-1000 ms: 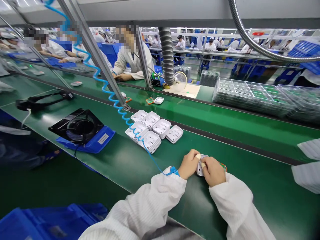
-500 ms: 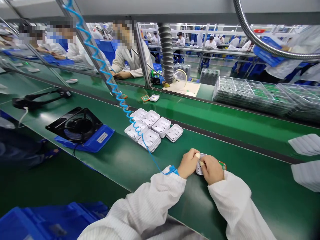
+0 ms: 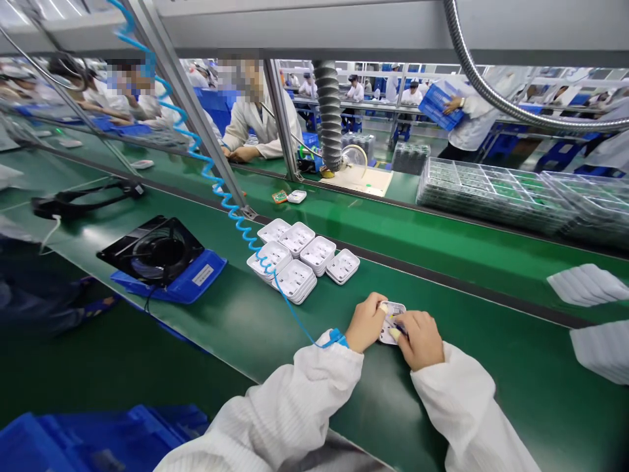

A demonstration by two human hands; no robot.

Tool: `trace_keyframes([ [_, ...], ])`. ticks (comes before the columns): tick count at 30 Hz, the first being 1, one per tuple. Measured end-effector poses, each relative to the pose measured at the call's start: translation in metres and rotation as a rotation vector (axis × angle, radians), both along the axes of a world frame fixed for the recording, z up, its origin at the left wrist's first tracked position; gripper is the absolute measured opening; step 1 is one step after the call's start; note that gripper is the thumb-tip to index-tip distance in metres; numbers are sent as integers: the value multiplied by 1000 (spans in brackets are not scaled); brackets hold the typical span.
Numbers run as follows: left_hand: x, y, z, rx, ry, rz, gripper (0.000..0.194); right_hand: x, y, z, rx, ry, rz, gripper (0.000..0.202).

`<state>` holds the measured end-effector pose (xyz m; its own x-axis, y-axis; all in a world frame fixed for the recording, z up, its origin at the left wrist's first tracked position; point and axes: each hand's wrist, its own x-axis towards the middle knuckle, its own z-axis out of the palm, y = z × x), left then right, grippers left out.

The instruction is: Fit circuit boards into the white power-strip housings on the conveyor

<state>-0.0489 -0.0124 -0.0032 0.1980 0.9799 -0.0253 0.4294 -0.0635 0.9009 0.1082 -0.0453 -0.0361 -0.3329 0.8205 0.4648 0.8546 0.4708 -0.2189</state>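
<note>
A small white plastic housing point(image 3: 389, 333) lies on the green bench between my hands. Fingers of my left hand point(image 3: 366, 322) grip its left edge, with a blue strap around the wrist. My right hand point(image 3: 421, 339) is on the housing's right side, its thumb and index finger closed over the inside; what they pinch, if anything, is too small to name. Pale covers sit on some fingertips. Several stacks of similar white housings point(image 3: 295, 278) stand to the left of my hands, with a smaller stack point(image 3: 343, 266) nearest.
A black fan point(image 3: 164, 249) rests on a blue bin point(image 3: 206, 272) at left. A coiled blue cord point(image 3: 236, 219) runs to my left wrist. Clear trays point(image 3: 491, 190) stand beyond the conveyor point(image 3: 393, 229). White stacked parts point(image 3: 599, 347) lie at right. Co-workers sit across.
The green and orange board that showed beside my right hand is no longer visible. My right hand has shifted slightly, showing more of the housing's inside. A person carrying blue bins has moved left.
</note>
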Motion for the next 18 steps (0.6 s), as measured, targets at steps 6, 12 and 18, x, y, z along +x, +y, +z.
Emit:
trace_keyframes([
  [6, -3, 4, 2, 74, 34, -17, 26, 5, -2, -11, 69, -42, -76, 20],
  [12, -5, 5, 5, 132, 64, -123, 25, 1, -1, -8, 62, -60, -96, 16],
  [18, -5, 6, 9, 108, 100, -111, 26, -7, -5, 3, 56, -117, -121, 15],
])
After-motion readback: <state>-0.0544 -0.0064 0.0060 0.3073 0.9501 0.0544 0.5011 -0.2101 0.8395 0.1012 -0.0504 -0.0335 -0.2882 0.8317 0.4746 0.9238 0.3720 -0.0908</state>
